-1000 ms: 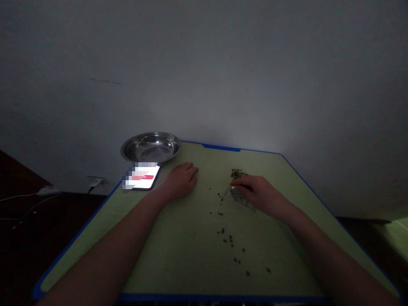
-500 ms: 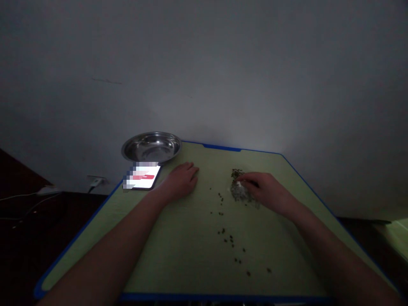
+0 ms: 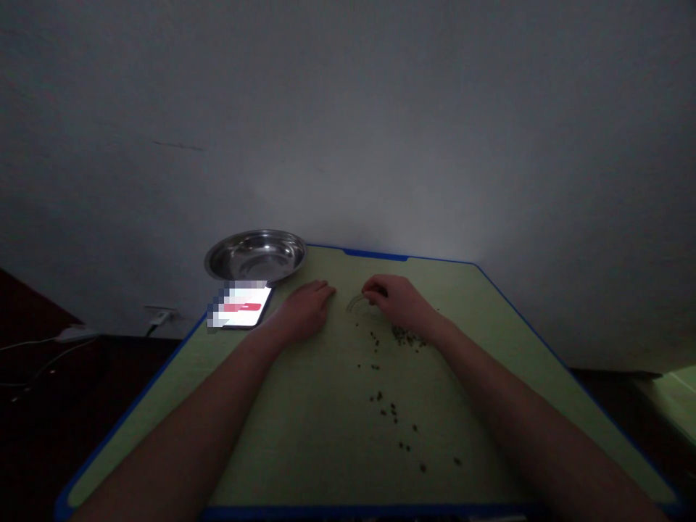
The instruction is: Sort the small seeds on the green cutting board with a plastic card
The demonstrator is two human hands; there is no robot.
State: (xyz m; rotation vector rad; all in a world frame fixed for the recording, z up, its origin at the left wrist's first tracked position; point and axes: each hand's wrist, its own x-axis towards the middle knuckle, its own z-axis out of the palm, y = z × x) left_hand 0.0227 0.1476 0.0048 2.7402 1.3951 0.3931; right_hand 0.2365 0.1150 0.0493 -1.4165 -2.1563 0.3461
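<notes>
In dim light a green table point(image 3: 304, 435) with a blue edge carries several small dark seeds point(image 3: 392, 412) scattered over its middle. My left hand point(image 3: 305, 309) lies palm down on the table, fingers loosely curled, holding nothing. My right hand point(image 3: 399, 301) is closed in a pinch on a thin clear plastic bag point(image 3: 356, 302), close to my left hand's fingertips. A small heap of seeds point(image 3: 409, 336) lies just under my right wrist.
A shiny metal bowl point(image 3: 254, 255) stands at the table's far left corner. A lit phone point(image 3: 240, 307) lies in front of it at the left edge. A plain wall rises behind; cables and a socket point(image 3: 159, 316) sit on the dark floor at left.
My right hand has moved left from the seed heap toward my left hand, taking the clear bag with it. The left hand has stayed put.
</notes>
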